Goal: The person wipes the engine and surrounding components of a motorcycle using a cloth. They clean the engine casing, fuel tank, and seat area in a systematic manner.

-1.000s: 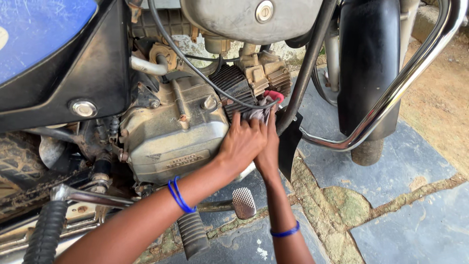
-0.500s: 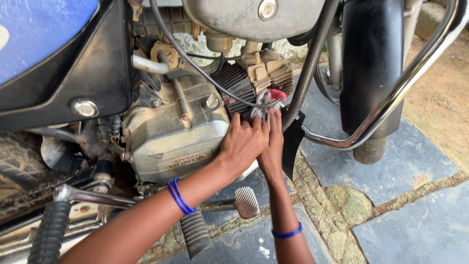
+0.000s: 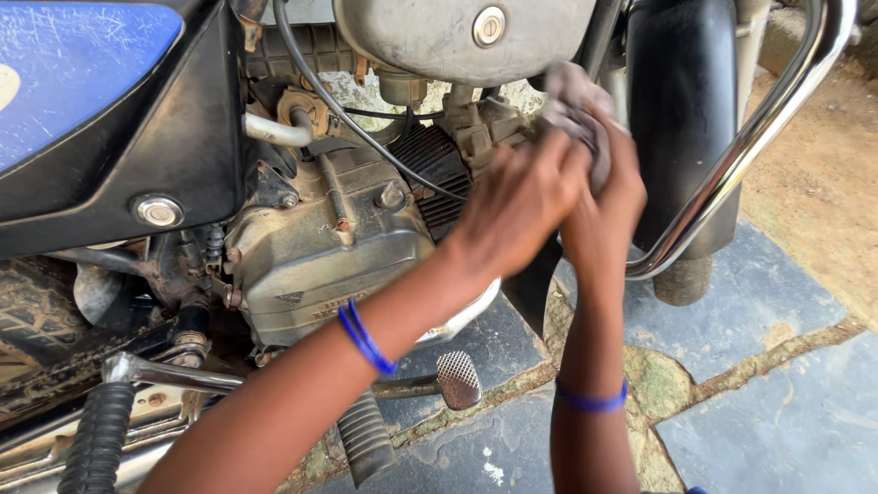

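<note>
At the far left we see the blue side panel [image 3: 73, 82] with its black surround, and below it the dusty engine case [image 3: 320, 256] of the motorcycle, a black cable [image 3: 347, 123] looping across the cylinder fins [image 3: 434, 169]. Lower down sit the rubber footpeg [image 3: 364, 439] and the brake pedal [image 3: 457, 380], both jutting out under our forearms, so our arms must pass above them to get to the engine's front.

Our left hand [image 3: 517, 206] reaches in over the case, blue bands at the wrist, its fingers curled and pressed against the right hand; we cannot tell what, if anything, they have hold of. Our right hand [image 3: 608, 197] comes up from below, fingers closed around a grey rag [image 3: 572, 101], which sits bunched at the front of the cylinder head, just under the grey fuel tank [image 3: 457, 37]. Both hands crowd together there, likely because the gap is narrow.

To the right, the frame tube, the black front mudguard [image 3: 681, 119] and the chrome crash bar [image 3: 750, 146] hem that gap in. Stone paving [image 3: 750, 366] lies beneath.
</note>
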